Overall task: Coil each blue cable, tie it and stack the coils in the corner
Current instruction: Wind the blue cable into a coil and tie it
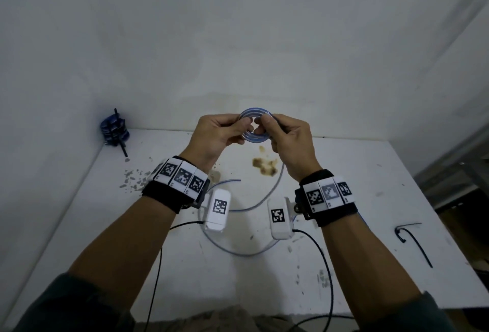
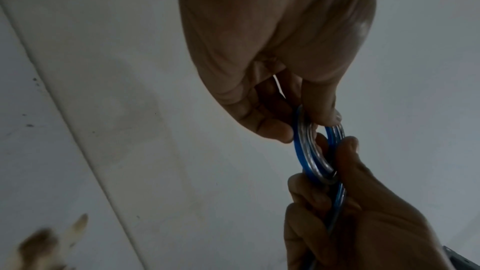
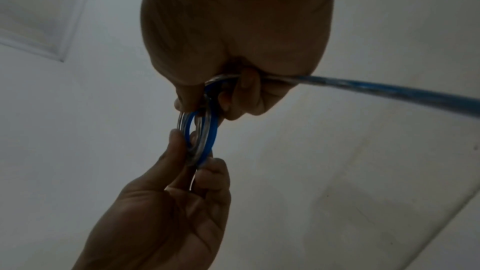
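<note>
A small coil of blue cable (image 1: 254, 138) is held up over the white table (image 1: 357, 173). My left hand (image 1: 246, 123) pinches its left side and my right hand (image 1: 262, 122) pinches its right side. In the left wrist view the left hand (image 2: 303, 125) grips the coil (image 2: 301, 151) between thumb and fingers. In the right wrist view the right hand (image 3: 207, 106) grips the coil (image 3: 209, 139), and the loose cable tail (image 3: 389, 89) runs out through that fist. The tail (image 1: 267, 194) drops to the table and curves in a wide loop. A stack of tied blue coils (image 1: 115, 129) stands in the back left corner.
Black ties (image 1: 412, 239) lie near the table's right edge. A brown stain (image 1: 266, 166) marks the middle of the table, with grey chips (image 1: 132, 179) to the left. Black cords (image 1: 326, 265) run from the wrist cameras towards me. White walls close off the back and left.
</note>
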A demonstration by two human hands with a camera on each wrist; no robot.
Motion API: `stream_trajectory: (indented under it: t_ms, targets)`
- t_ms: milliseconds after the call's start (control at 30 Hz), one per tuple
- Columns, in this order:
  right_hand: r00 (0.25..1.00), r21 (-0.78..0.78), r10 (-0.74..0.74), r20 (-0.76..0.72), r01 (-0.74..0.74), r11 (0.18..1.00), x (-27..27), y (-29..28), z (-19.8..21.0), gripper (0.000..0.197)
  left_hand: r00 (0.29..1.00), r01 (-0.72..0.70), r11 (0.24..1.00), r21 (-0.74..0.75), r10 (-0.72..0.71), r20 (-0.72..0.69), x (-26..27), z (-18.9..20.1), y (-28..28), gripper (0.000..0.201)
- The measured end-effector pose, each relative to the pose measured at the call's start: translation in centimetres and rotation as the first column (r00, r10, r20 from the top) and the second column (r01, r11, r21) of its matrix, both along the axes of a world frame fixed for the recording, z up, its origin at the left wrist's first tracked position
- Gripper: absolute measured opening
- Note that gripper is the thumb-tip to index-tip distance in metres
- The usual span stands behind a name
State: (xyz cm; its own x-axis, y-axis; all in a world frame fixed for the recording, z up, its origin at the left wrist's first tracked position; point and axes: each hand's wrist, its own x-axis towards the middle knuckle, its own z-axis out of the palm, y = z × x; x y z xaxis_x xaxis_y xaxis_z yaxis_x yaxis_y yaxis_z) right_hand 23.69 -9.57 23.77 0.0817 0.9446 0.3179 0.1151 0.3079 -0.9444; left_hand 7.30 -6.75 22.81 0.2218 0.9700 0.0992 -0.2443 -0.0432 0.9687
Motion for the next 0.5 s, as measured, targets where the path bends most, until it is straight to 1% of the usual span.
stream_trajectory:
  t_ms: [100,200,267,333,367,400,467,500]
  targets:
    - [0.998,0.024,-0.055,-0.022,0.055,0.998,-0.5,0.0,-0.5,0.020,1.000,-0.023,1.000,-0.008,0.023,0.010,0.7,0.1,0.1,0.010]
    - [0.988,0.044,-0.147,-0.041,0.149,0.988,-1.8,0.1,-1.1,0.022,0.995,-0.047,0.998,-0.038,0.050,0.082,1.6,-0.1,-0.2,0.011]
    - [0.975,0.036,-0.195,-0.112,0.200,0.979,-2.8,0.0,-1.4,0.025,0.984,-0.039,0.995,-0.096,0.055,0.171,2.1,-0.2,-0.4,0.013]
    - [0.944,0.005,-0.241,-0.224,0.248,0.969,-3.5,-0.1,-1.6,0.030,0.961,-0.020,0.986,-0.163,0.064,0.269,2.5,-0.1,-0.6,0.015]
    - [0.931,0.013,-0.262,-0.256,0.274,0.962,-3.7,-0.1,-1.8,0.031,0.953,-0.003,0.983,-0.184,0.059,0.299,2.7,-0.1,-0.7,0.016]
    - [0.927,0.045,-0.280,-0.251,0.300,0.953,-3.9,-0.1,-2.0,0.033,0.947,0.018,0.980,-0.197,0.047,0.317,2.8,-0.1,-0.9,0.016]
    - [0.938,0.137,-0.301,-0.170,0.325,0.936,-3.9,-0.3,-2.3,0.038,0.936,0.060,0.974,-0.219,0.021,0.350,2.7,-0.2,-1.1,0.013]
    - [0.943,0.173,-0.307,-0.132,0.326,0.929,-3.8,-0.4,-2.2,0.040,0.930,0.074,0.969,-0.234,0.017,0.367,2.6,-0.4,-1.1,0.015]
